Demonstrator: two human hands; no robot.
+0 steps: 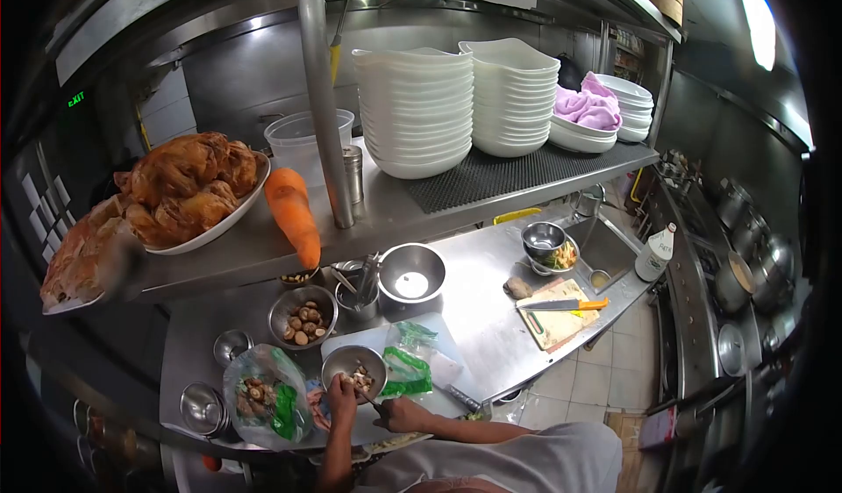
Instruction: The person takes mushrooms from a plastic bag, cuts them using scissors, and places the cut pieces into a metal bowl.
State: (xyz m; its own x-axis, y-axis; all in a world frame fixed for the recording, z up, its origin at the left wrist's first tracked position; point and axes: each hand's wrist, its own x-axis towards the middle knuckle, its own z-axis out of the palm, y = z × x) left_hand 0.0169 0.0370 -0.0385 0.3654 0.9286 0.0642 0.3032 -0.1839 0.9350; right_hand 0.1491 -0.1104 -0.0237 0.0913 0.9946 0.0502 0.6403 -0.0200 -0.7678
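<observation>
The left hand (341,391) is just beside the right hand (406,415), the two apart. The left forearm (339,449) runs steeply up from below its wrist, bare, with the fingers bent forward; whether the fingertips meet is too small to tell. The right forearm (481,429), also bare, comes in nearly level from the right, its hand curled into a closed grip, knuckles up, and directed toward the left hand.
</observation>
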